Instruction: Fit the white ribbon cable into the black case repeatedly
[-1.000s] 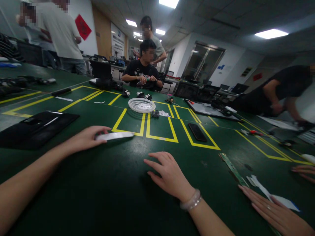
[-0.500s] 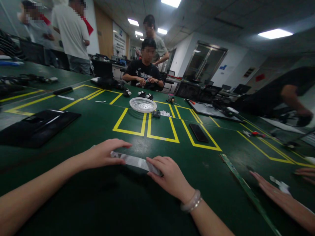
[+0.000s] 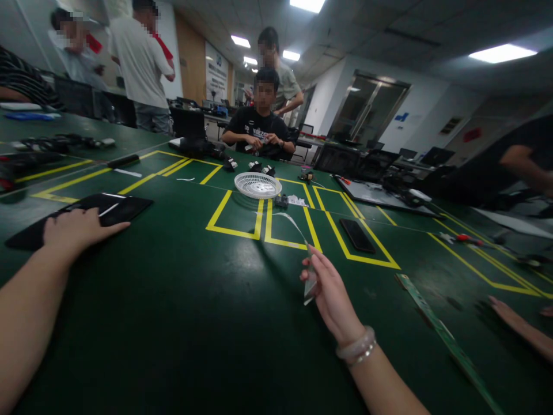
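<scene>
The strip has just passed to one hand: half a second ago it lay across both, low over the desk, and now only the right hand has it. That hand pinches it narrowly between thumb and fingers, knuckles turned outward, with a short end poking out below the grip. The longer end rises past the fingertips, then bends over toward the far left — thin and bowed, reaching across the yellow tape in front of the basket. Its far tip is too faint to place exactly.

The left hand has let go and swung well away to the left. It holds nothing that shows; it is spread wide, thumb stretched out, over the near part of the black panel. Whether it rests on the panel or hovers just above, I cannot tell. For the work in hand, this leaves the strip steadied at a single point, its long end unsupported and likely, I judge, to sway, while the left hand is free of it.

Around them little has shifted. The basket stands beyond the strip, with a grey block and a paper scrap just beside it; the phone lies to the right, inside another taped outline. Nearer the right edge is the green board — with a co-worker's hand beyond it, apart from the person's own.
</scene>
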`<state>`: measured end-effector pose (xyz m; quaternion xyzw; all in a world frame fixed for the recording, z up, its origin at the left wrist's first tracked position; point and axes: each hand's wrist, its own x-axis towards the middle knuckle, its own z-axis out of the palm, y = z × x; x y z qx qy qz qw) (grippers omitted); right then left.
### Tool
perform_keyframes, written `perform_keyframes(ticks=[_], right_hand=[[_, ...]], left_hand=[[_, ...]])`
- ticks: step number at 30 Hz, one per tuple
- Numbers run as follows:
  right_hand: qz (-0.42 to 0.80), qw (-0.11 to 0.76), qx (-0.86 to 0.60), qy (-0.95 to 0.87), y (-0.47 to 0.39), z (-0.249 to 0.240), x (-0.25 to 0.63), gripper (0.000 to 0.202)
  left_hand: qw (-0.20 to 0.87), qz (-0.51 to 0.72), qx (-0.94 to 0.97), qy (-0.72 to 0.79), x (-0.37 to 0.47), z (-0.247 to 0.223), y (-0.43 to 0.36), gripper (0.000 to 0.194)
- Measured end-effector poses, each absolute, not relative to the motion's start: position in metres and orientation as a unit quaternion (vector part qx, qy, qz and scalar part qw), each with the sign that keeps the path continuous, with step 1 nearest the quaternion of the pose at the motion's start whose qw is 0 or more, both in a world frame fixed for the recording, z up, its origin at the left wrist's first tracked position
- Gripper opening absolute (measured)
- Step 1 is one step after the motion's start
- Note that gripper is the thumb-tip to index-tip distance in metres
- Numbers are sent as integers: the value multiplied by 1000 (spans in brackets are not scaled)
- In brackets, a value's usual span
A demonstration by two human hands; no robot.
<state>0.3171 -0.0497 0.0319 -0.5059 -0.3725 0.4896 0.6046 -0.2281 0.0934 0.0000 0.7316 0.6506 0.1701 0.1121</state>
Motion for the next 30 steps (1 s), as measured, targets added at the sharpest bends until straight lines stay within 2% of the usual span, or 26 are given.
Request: perform_keyframes(ticks=[3, 5, 8, 13, 17, 23, 26, 28, 30], right_hand=[[519, 616, -495, -327, -48, 29, 318, 48], [530, 622, -488, -308, -48, 28, 318, 46], [530, 626, -480, -311, -47, 28, 319, 45], [517, 626, -479, -335, -47, 30, 322, 46], [502, 626, -481, -353, -48, 31, 322, 48], [488, 621, -485, -376, -52, 32, 317, 51], [428, 593, -494, -470, -54, 31, 316, 47], [397, 538, -491, -559, -56, 31, 316, 45], [393, 453, -479, -641, -59, 33, 315, 43]], left_hand=[[12, 151, 602, 784, -217, 6, 92, 88], [23, 145, 617, 773, -195, 15, 92, 97], [45, 148, 692, 705, -146, 29, 88, 104], [60, 163, 861, 477, -47, 32, 53, 86], [124, 136, 931, 317, 12, 26, 6, 84], [138, 98, 953, 251, 40, 18, -26, 85], [115, 97, 957, 246, 41, 14, -23, 88], [87, 115, 964, 223, 40, 14, -23, 90], [44, 146, 973, 172, 39, 19, -28, 73]])
